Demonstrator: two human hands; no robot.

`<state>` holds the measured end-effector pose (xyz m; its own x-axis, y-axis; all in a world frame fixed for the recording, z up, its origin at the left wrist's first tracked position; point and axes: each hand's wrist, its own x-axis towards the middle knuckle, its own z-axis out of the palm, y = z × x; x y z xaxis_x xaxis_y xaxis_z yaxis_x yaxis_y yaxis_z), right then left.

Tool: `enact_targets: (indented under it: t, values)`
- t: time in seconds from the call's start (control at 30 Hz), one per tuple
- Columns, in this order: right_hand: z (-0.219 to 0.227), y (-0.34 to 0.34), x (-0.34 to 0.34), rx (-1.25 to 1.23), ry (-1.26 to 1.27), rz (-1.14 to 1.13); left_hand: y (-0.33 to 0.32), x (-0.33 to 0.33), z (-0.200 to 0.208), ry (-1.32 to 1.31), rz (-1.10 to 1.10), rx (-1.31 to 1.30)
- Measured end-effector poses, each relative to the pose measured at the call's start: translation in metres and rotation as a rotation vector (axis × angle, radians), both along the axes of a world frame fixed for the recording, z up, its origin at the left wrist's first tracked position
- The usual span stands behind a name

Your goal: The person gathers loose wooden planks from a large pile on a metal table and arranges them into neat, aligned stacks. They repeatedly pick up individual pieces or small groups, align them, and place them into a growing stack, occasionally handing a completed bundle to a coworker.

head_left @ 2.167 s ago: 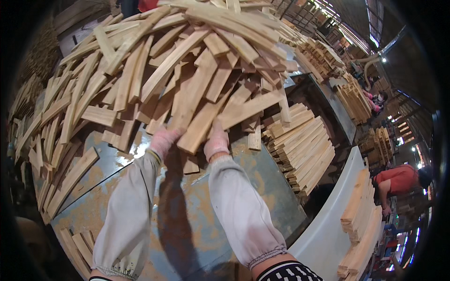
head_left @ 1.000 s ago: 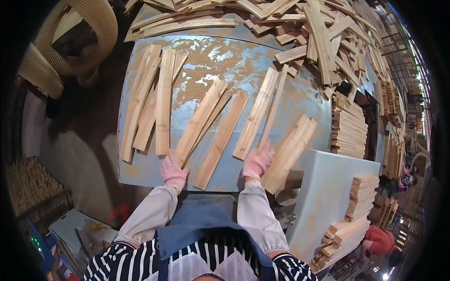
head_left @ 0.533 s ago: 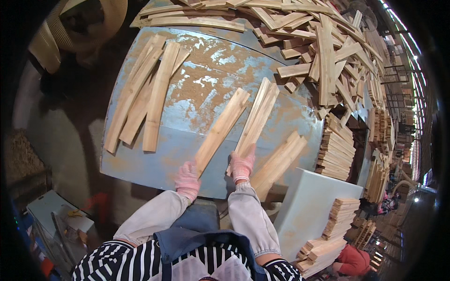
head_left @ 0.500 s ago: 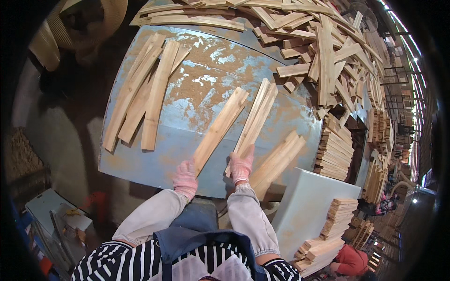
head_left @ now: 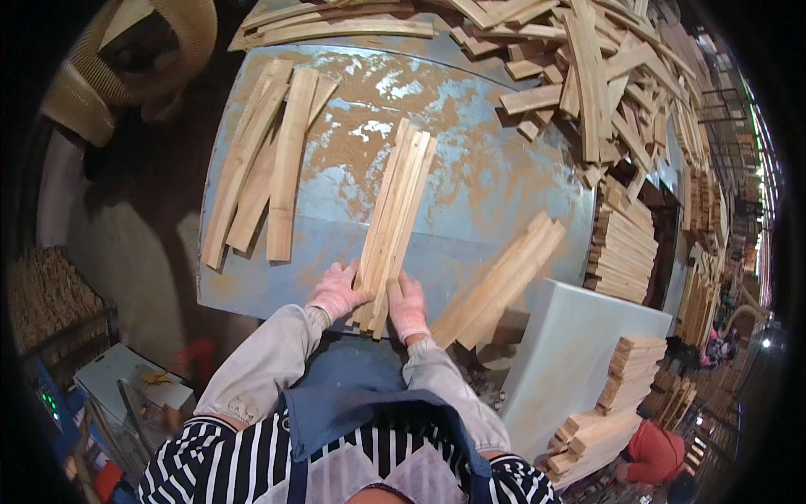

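A narrow bundle of wooden strips (head_left: 393, 214) lies lengthwise before me on the dusty blue-grey tabletop (head_left: 470, 210). My left hand (head_left: 338, 291), in a pink-and-white glove, grips the bundle's near end from the left, with the thumb over the top. Against the right side of the same end presses my gloved right hand (head_left: 407, 306). Between them the strips sit side by side, their near ends close to the table edge. Two wooden boards (head_left: 504, 281) lie aslant to the right of my right hand, their near ends overhanging the edge.
Several loose boards (head_left: 281, 168) lie at the table's left. A jumbled heap of wood pieces (head_left: 588, 84) covers the far right, above a neat stack of strips (head_left: 623, 244). Nearer stands a grey panel (head_left: 554, 353) beside more stacked wood (head_left: 630, 374). A person in red (head_left: 653, 454) is at lower right.
The two separate groups of strips that my hands held apart are now together in one bundle. Both hands have closed in on its near end.
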<state>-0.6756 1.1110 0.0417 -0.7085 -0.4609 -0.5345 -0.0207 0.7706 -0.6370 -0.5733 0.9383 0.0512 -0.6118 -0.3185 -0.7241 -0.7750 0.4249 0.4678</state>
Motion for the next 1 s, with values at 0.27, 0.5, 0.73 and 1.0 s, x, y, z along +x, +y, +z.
enact_targets:
  t: [0.27,0.5,0.73,1.0]
  values:
    - [0.027,-0.042,-0.218,-0.005,0.553,-0.390,-0.007,-0.056,0.021,0.326,0.070,-0.268]
    - [0.126,0.008,-0.568,0.274,0.819,-0.533,-0.080,-0.369,0.031,0.712,0.050,-0.115]
    - [0.113,0.067,-0.757,0.245,0.509,-0.442,-0.077,-0.713,0.026,0.539,-0.052,0.017]
    - [0.073,-0.057,-0.660,-0.578,0.140,-0.719,-0.054,-0.657,-0.054,0.607,0.283,0.457]
